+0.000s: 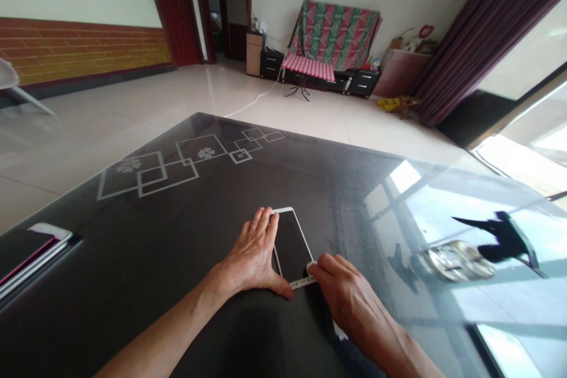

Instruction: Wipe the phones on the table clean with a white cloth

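Note:
A flat rectangular panel with a dark face and white edges lies on the dark glossy table. My left hand rests along its left side, fingers at the far left corner and thumb at the near edge, spread apart. At the near right corner, my right hand is closed round something whose small rounded white end touches the panel. A pale, ragged-ended piece shows beneath the right hand; whether it belongs to the same item is unclear.
Stacked flat devices or panels lie at the table's left edge. On the right are a shiny round metallic object and a black object. Beyond the table stand a small striped table and a cloth-covered item.

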Demonstrator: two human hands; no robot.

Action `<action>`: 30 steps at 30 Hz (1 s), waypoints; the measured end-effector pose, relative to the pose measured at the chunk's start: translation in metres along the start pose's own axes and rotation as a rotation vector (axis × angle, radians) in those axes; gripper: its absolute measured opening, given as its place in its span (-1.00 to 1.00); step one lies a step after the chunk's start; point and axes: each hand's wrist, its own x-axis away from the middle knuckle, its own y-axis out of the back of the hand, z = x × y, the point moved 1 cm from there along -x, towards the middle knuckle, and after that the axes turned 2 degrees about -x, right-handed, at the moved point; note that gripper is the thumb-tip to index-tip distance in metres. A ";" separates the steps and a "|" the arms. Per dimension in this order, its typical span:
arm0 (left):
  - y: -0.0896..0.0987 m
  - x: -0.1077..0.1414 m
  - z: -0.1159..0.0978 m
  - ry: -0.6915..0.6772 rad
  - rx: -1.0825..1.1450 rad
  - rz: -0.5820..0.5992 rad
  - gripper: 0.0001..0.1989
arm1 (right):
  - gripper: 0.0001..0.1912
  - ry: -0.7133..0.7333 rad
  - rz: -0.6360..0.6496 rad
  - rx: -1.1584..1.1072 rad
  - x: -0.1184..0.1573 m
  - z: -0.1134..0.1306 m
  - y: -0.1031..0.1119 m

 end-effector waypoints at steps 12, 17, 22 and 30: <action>-0.002 -0.001 0.003 -0.027 -0.009 -0.039 0.47 | -0.76 -0.012 -0.053 0.035 -0.002 0.009 -0.001; -0.004 -0.002 0.004 -0.036 -0.003 -0.036 0.44 | -0.76 -0.029 -0.069 0.064 -0.014 0.003 -0.003; -0.003 -0.001 0.004 -0.049 -0.012 -0.041 0.38 | -0.74 -0.055 -0.088 0.088 -0.052 -0.006 0.006; -0.007 -0.003 0.006 -0.047 -0.011 -0.055 0.39 | -0.73 -0.045 -0.059 0.066 0.005 0.006 -0.003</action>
